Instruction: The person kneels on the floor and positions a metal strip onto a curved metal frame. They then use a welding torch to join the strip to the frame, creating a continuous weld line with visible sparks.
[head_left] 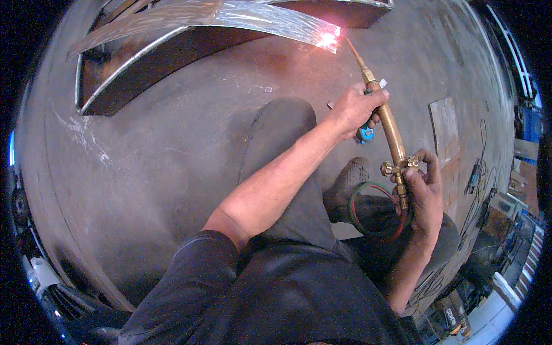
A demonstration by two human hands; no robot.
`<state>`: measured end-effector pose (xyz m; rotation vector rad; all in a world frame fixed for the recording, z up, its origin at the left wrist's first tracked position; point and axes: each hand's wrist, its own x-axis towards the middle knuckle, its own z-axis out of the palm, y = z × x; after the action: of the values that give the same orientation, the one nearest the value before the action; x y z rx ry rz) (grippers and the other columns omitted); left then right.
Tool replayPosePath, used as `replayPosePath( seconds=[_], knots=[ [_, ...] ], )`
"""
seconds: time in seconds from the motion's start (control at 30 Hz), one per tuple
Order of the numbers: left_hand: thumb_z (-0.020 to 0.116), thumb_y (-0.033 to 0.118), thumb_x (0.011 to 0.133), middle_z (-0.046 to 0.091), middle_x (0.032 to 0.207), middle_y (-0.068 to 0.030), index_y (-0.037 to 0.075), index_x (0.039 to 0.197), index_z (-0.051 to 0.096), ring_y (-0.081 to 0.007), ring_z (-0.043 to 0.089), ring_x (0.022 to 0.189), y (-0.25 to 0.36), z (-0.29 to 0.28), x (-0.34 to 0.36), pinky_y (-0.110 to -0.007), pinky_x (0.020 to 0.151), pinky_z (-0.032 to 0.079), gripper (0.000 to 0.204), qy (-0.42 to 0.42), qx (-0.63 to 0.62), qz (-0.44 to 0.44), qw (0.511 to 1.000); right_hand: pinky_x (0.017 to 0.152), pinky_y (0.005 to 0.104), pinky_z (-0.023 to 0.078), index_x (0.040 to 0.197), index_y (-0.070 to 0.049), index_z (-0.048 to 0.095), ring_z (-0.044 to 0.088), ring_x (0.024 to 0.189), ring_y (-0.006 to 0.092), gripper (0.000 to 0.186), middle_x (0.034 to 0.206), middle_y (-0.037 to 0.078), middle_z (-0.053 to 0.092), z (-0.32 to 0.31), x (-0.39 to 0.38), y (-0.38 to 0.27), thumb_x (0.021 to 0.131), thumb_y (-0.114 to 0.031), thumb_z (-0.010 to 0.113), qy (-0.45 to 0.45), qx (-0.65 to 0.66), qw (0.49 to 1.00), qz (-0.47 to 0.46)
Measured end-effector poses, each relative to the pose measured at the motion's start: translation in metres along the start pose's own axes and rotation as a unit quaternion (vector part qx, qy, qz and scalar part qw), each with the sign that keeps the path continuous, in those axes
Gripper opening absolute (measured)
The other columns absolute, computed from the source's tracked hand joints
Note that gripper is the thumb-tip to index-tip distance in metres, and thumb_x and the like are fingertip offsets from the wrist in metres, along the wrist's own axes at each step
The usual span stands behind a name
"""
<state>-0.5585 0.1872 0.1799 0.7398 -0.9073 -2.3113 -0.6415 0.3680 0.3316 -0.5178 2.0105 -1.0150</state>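
Gripping a brass gas torch near its front, with the fingers of the left hand wrapped around the tube. Supporting its rear in the bent fingers of the right hand, right beside the brass valve knobs. Held at a slant over the grey floor, tip just beside the glowing end of a long metal strip. Trailing a looped red-and-green hose. Visible farther up: a curved metal frame, partly behind the strip.
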Motion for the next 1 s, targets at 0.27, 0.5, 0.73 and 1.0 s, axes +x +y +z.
replayPosePath(
  seconds=[0.27,0.5,0.73,1.0],
  knots=[
    [0.064,0.030,0.106,0.064,0.085,-0.0060,0.002,0.103,0.062,-0.0118,0.060,0.066,0.003,-0.002,0.000,-0.028,0.055,0.051,0.029,-0.018,0.027,0.009,0.999,0.039,0.0242,0.049,0.135,-0.012,0.050,0.066,0.052,0.0148,0.037,0.085,0.011,0.071,0.004,0.000,-0.001,0.101,-0.014,0.065,0.005,0.028,1.000,0.009],
    [0.065,0.030,0.106,0.065,0.085,-0.0059,0.001,0.104,0.062,-0.0119,0.061,0.066,0.005,-0.001,-0.003,-0.029,0.056,0.052,0.029,-0.014,0.017,0.008,1.000,0.040,0.0255,0.049,0.134,-0.012,0.050,0.066,0.053,0.0149,0.035,0.083,0.009,0.070,0.005,-0.004,-0.006,0.102,-0.016,0.064,0.003,0.027,1.000,0.016],
    [0.068,0.026,0.104,0.062,0.081,-0.0034,0.004,0.098,0.060,-0.0089,0.058,0.061,0.010,0.002,-0.006,-0.027,0.049,0.049,0.024,0.001,-0.001,0.000,1.000,0.045,0.0277,0.048,0.131,-0.013,0.054,0.064,0.056,0.0160,0.036,0.083,0.011,0.069,0.007,-0.005,-0.009,0.098,-0.013,0.069,0.022,0.039,0.999,0.019],
    [0.067,0.030,0.104,0.064,0.084,-0.0046,0.002,0.105,0.062,-0.0104,0.060,0.065,0.006,-0.003,-0.003,-0.027,0.055,0.051,0.028,-0.015,0.025,0.006,1.000,0.047,0.0288,0.050,0.132,-0.011,0.054,0.065,0.057,0.0168,0.039,0.086,0.013,0.071,0.004,-0.003,-0.005,0.097,-0.013,0.071,0.020,0.035,0.999,0.012]
  ],
)
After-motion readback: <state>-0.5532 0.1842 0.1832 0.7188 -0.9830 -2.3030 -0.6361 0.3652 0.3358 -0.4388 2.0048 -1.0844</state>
